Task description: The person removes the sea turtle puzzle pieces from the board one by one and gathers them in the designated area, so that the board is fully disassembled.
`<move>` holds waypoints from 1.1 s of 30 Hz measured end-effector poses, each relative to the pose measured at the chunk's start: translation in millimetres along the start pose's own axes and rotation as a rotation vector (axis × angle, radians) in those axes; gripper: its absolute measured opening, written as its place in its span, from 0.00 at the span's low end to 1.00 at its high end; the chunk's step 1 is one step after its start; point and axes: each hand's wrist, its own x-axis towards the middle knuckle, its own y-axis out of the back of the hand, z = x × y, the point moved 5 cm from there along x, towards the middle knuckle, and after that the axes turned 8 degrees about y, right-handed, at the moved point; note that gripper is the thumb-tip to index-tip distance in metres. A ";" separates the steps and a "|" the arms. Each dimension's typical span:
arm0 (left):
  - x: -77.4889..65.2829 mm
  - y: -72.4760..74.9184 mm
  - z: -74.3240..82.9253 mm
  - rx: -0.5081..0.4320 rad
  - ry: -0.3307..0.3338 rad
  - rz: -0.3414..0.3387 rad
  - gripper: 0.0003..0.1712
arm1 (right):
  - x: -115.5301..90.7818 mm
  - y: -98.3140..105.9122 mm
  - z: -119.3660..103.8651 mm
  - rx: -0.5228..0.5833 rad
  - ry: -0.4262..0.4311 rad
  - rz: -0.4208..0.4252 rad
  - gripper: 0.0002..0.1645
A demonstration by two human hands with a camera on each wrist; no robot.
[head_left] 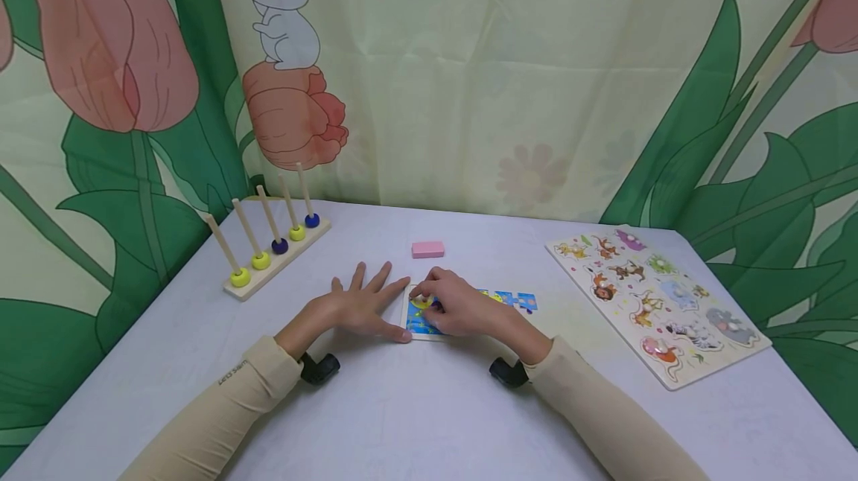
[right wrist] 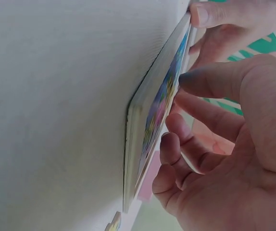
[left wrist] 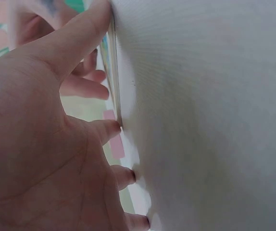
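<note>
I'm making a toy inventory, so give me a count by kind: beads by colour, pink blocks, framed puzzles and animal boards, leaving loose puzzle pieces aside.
Yellow beads: 3
Dark blue beads: 2
Pink block: 1
Framed puzzle: 1
Animal board: 1
Total: 8

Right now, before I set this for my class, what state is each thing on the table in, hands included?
Left hand: fingers spread, touching the tray's left edge
Right hand: bent over the tray; whether it pinches a piece is unclear
Puzzle tray: flat, partly covered
Loose puzzle pieces: outside the tray, to its right
Pink block: lying flat, untouched
Peg stand: upright, one bead per peg
Animal board: flat, pictures up
</note>
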 end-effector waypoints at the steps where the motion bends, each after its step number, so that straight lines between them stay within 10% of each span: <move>1: 1.1 -0.9 -0.9 0.002 0.002 -0.001 0.65 | 0.4 -0.5 -0.2 -0.001 -0.001 -0.001 0.21; 33: 5.9 -3.8 -3.1 0.012 0.014 0.004 0.63 | 1.5 -3.3 -0.8 0.036 -0.002 -0.043 0.20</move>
